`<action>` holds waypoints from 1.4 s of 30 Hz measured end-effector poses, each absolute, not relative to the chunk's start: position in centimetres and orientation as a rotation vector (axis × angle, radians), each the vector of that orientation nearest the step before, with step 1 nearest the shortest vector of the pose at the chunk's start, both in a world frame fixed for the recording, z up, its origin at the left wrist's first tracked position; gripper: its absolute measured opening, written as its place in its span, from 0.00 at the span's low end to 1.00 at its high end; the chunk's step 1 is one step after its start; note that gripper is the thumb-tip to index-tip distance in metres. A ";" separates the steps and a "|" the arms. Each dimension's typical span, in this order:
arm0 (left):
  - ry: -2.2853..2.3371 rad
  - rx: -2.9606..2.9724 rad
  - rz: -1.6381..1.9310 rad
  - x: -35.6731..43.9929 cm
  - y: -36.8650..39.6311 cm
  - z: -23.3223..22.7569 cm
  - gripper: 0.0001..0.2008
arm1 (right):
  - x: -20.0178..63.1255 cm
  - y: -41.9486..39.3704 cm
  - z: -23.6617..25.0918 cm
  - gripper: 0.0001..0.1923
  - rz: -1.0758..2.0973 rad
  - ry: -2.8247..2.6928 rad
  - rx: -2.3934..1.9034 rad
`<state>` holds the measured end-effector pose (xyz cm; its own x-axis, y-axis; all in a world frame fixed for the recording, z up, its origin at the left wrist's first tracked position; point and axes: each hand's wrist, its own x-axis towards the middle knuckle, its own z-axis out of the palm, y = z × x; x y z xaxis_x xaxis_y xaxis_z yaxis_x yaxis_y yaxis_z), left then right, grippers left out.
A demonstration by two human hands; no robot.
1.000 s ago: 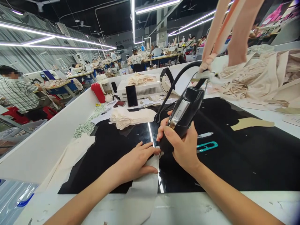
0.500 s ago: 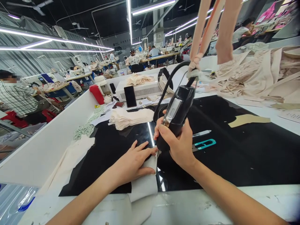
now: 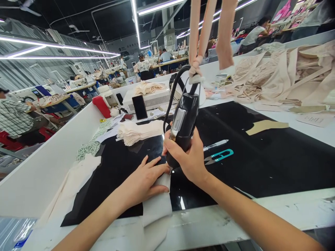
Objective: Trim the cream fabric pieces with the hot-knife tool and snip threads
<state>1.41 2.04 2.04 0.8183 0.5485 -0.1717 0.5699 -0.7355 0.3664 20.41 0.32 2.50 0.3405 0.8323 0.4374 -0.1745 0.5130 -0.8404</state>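
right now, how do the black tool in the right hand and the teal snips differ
The black tool is gripped in the right hand; the teal snips lie on the black sheet. The black tool is bulky, the teal snips slim. The black tool has a cord; the teal snips have none. Both have silvery parts.

Black is seen on the handheld tool (image 3: pixel 188 120), broken by a silver plate (image 3: pixel 179 121); cloth strip (image 3: pixel 157 206) logged as off-white, table sheet (image 3: pixel 251 164) black, snips (image 3: pixel 217 158) teal-handled, paper piece (image 3: pixel 267 127) tan, cord tangle (image 3: pixel 90 145) pale green, hanging straps (image 3: pixel 195 31) peach-pink; co-worker's shirt (image 3: pixel 13 115) marked as checked (dark lines on pale)
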 end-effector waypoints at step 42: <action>0.820 2.590 -0.033 1.4 2.7 1.8 0.27 | 20.2 -2.4 2.0 0.19 0.867 -1.000 -0.733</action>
